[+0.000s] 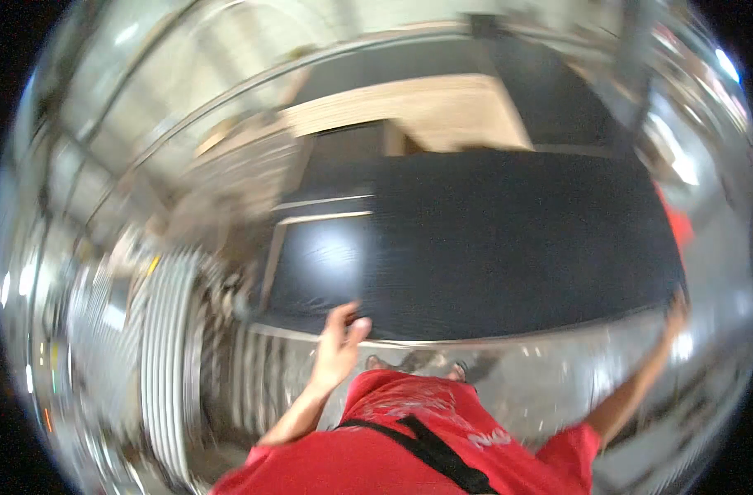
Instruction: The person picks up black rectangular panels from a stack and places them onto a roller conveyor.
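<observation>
A large black panel (517, 239) lies in front of me, its near edge crossing just ahead of my body. At the panel's front left corner is my left hand (338, 342), with thumb and fingers apart and nothing visible between them. Motion blurs it, and I cannot tell whether the fingertips touch the edge. My right arm reaches far out to the side. My right hand (677, 318) is at the panel's front right corner, its fingers closed on the edge; they are small and blurred there.
Left of the panel lies a glossy dark sheet (319, 256) with a pale border. Behind are light wooden boards (409, 103) and more dark panels (550, 91). Grey ribbed lengths (166, 355) stand at the left. A red patch (677, 221) shows beyond the panel's right edge.
</observation>
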`<action>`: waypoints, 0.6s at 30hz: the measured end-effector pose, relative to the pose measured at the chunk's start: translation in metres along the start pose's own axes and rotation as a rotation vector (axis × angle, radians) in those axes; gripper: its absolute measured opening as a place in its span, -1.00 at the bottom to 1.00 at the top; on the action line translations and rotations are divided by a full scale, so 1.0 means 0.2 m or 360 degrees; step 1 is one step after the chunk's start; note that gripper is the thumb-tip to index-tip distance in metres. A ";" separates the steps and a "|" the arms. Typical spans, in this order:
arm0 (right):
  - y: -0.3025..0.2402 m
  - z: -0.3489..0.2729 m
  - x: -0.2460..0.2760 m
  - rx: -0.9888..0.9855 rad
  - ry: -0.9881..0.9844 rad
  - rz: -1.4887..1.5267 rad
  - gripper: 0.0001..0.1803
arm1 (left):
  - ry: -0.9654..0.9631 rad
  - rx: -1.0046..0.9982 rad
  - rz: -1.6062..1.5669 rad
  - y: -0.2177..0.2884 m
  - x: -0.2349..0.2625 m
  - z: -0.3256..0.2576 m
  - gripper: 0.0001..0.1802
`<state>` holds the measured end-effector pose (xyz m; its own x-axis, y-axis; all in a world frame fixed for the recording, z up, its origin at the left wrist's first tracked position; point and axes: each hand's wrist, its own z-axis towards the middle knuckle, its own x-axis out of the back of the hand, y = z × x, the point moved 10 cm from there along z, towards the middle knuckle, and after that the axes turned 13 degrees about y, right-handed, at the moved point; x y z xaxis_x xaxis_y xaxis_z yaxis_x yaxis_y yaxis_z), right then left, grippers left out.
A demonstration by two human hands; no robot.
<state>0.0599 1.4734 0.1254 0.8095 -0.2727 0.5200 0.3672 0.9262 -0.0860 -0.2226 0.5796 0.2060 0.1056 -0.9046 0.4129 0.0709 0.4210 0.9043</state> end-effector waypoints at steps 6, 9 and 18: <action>-0.38 0.02 -0.03 -0.1162 -0.0173 0.0617 -0.46 | 0.0076 0.0041 0.0018 0.08 0.04 -0.12 -0.56; -1.01 0.20 0.31 -0.0788 0.0093 0.0338 -0.44 | 0.0022 0.0026 0.0001 0.06 0.06 -0.11 -0.56; -2.20 0.22 0.55 -0.0148 0.0354 0.0266 -0.38 | -0.0172 0.0509 -0.0564 -0.06 0.24 -0.28 -0.56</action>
<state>-0.0329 1.0467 0.2574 0.9390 -0.1785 0.2938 0.2526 0.9379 -0.2376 -0.1638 0.5344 0.2082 0.0252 -0.9974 0.0675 -0.2262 0.0601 0.9722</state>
